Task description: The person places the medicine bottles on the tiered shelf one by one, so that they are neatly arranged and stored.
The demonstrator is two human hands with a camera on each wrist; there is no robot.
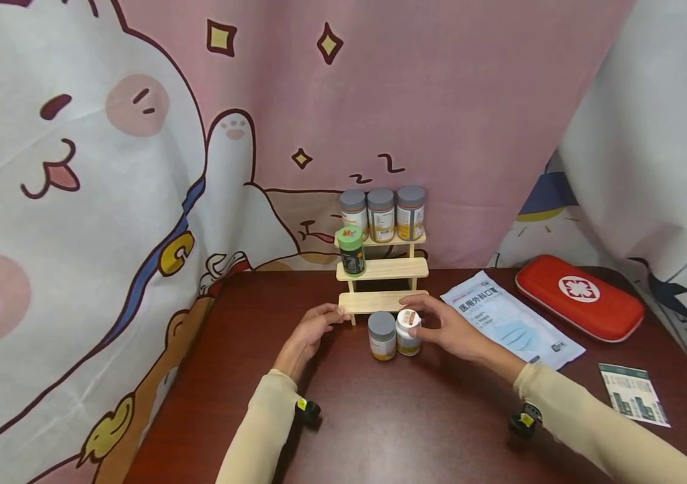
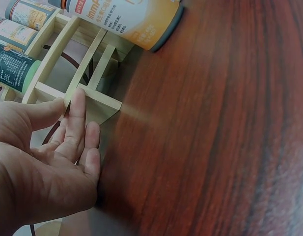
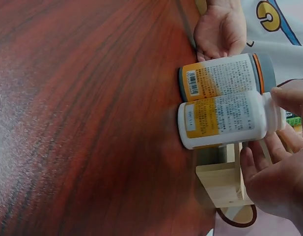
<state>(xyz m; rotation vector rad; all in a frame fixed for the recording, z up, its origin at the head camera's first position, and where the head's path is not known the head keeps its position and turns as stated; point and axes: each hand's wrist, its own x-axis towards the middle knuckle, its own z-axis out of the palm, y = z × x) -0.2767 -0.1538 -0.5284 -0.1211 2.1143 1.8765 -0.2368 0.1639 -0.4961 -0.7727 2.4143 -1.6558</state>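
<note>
A small wooden three-step rack [image 1: 382,269] stands on the table. My left hand [image 1: 317,325] pinches the left end of its lowest step between thumb and fingers. In front of the rack stand a white bottle [image 1: 408,344] with a white cap and a grey-lidded jar [image 1: 382,344], side by side. My right hand [image 1: 449,328] grips the white bottle near its cap [image 3: 273,114], thumb in front and the other fingers behind. Both containers stand upright, with orange on their labels. A dark jar with a green lid [image 1: 351,252] sits at the middle step's left end.
Several grey-lidded jars [image 1: 382,215] fill the top step. Right of the rack lie a mask packet [image 1: 509,319], a red zip case [image 1: 610,312] with a white emblem and a green-and-white card [image 1: 634,395]. A cartoon-print curtain [image 1: 470,101] hangs behind the table.
</note>
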